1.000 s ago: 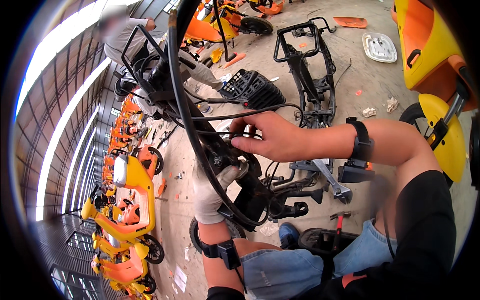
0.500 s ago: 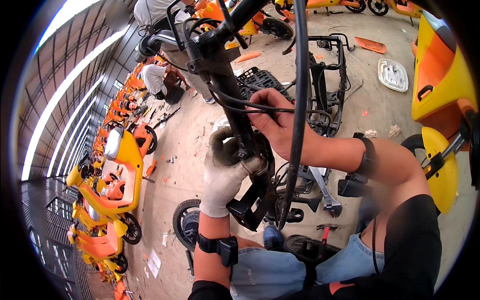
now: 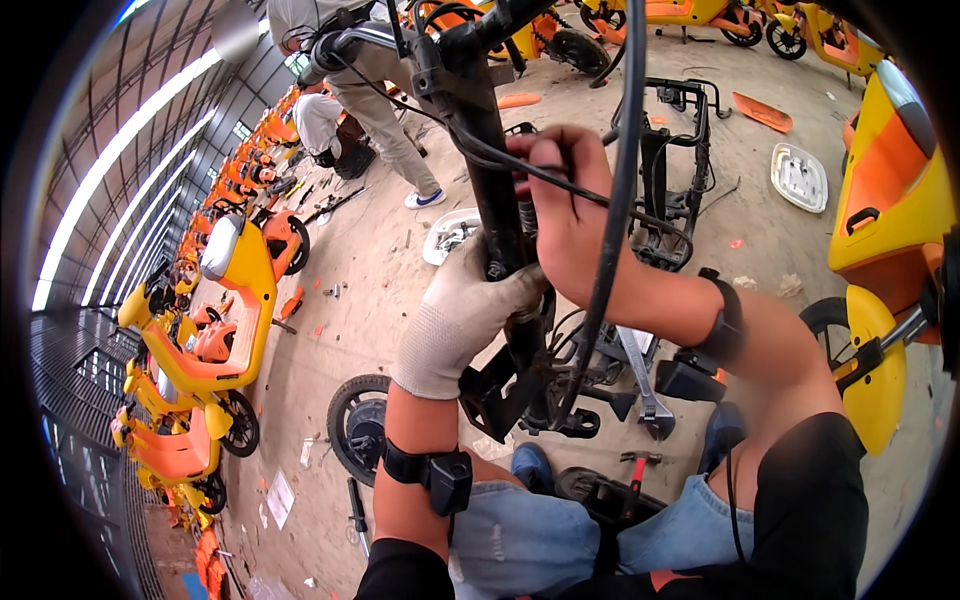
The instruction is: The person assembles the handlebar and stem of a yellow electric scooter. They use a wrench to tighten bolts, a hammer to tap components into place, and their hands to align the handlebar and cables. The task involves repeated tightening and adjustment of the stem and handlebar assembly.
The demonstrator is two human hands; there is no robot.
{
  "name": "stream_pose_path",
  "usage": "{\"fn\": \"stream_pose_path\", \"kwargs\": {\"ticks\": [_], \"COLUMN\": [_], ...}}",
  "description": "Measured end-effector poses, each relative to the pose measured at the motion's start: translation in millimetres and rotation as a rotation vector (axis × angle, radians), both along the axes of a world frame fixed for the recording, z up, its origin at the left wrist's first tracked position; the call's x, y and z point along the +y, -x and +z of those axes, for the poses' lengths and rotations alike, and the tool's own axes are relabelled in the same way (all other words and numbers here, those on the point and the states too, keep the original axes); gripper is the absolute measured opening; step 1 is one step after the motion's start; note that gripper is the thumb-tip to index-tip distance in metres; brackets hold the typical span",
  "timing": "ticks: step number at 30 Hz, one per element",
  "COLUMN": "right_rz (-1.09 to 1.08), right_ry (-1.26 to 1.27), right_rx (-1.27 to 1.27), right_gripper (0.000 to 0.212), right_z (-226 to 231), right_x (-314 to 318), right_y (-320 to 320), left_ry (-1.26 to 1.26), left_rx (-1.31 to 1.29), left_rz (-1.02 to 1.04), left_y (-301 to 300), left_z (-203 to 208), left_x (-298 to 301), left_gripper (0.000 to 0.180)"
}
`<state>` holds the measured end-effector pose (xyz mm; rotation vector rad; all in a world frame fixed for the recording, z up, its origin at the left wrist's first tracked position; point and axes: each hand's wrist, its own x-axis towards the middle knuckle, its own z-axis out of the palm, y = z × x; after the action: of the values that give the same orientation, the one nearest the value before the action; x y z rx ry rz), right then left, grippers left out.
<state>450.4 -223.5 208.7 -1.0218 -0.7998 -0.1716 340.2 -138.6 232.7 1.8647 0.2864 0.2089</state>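
My left hand (image 3: 450, 325), in a whitish knit glove, is wrapped round the lower part of a black metal frame tube (image 3: 487, 195) that rises tilted in front of me. Its thumb lies across the tube, just below a bolt. On the tube's right, my bare right hand (image 3: 575, 235) is closed with bent fingers on a thin black cable (image 3: 592, 196) running across the tube; the fingertips are partly hidden and slightly blurred. A thicker black cable (image 3: 622, 160) hangs in front of my right wrist. Below my left hand sits a black bracket (image 3: 492, 398) on the frame.
An adjustable wrench (image 3: 643, 380) and a red-handled hammer (image 3: 637, 478) lie near my legs. Another black frame (image 3: 655, 190) is on the floor ahead. Parts sit in white trays (image 3: 822, 195). Yellow-orange scooters (image 3: 255, 320) line both sides; a person (image 3: 385, 120) stands ahead.
My right hand has shifted up along the tube, its fingers bending more over the cable. My left hand's fingers have moved round behind the tube. The view has shifted slightly.
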Motion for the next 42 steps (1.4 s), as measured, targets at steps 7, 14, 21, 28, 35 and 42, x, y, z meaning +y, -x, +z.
{"fn": "stream_pose_path", "kwargs": {"ticks": [7, 14, 21, 28, 35, 42], "right_rz": [0.152, 0.245, 0.126, 0.227, 0.223, 0.266], "right_ry": [-0.054, -0.18, -0.151, -0.125, -0.119, -0.137], "right_rx": [0.121, 0.243, 0.184, 0.239, 0.169, 0.148], "right_gripper": [0.039, 0.038, 0.037, 0.035, 0.04, 0.036], "right_z": [38, 50, 39, 48, 44, 44], "right_x": [19, 23, 39, 24, 27, 24], "right_y": [-12, 4, -9, -1, -6, -5], "left_ry": [-0.106, -0.101, -0.136, -0.124, -0.182, -0.076], "left_rx": [-0.054, -0.032, -0.056, 0.029, 0.061, 0.006], "left_rz": [0.139, 0.174, 0.141, 0.154, 0.177, 0.15], "left_y": [-5, -6, -8, 4, -3, 2], "left_z": [-6, -4, -11, 8, 7, 5], "left_x": [-16, -15, -11, -22, -17, -14], "left_gripper": [0.038, 0.043, 0.041, 0.04, 0.043, 0.047]}}
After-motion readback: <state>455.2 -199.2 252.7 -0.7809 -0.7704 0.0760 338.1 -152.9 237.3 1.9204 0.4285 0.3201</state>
